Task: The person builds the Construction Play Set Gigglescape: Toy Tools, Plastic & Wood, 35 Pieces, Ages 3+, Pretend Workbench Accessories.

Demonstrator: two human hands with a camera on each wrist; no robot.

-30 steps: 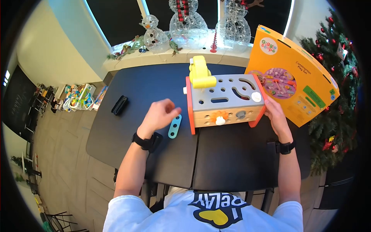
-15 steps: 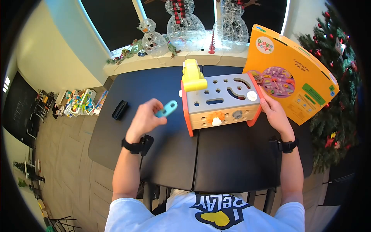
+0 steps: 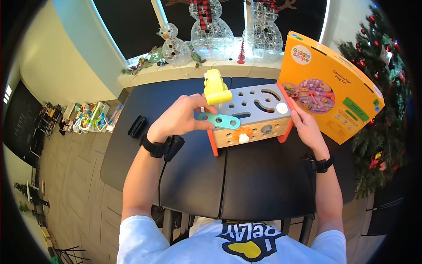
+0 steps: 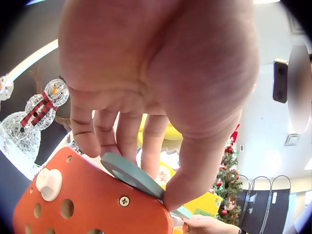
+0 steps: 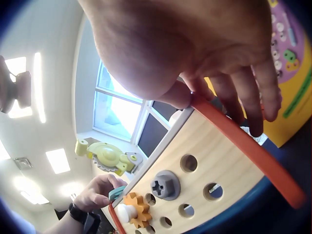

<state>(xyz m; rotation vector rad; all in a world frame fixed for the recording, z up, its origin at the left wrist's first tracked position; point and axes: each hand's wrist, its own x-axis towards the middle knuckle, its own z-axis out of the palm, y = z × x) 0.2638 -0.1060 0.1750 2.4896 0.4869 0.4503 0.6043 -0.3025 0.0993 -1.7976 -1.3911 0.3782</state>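
My left hand [image 3: 181, 115] pinches a teal strip with holes [image 3: 228, 122] over the front left top edge of the toy workbench [image 3: 259, 99]. In the left wrist view the strip [image 4: 129, 171] lies along the top of the orange-red side panel [image 4: 97, 200]. My right hand [image 3: 309, 130] rests on the workbench's right side panel, its thumb at the top edge in the right wrist view. A yellow toy saw [image 3: 216, 88] stands on the grey top at the left. An orange gear [image 3: 242, 134] and a grey bolt [image 3: 266, 129] are on the wooden front.
A black case [image 3: 137, 126] lies on the dark table [image 3: 184, 176] at the left. The orange box [image 3: 336, 88] stands behind the workbench at the right, beside a decorated tree [image 3: 373, 145]. Wire snowmen [image 3: 212, 35] stand on the sill beyond the table.
The left hand has picked up the teal strip from the table and brought it right to the workbench's top. The workbench has shifted slightly left; the right hand remains at its side.
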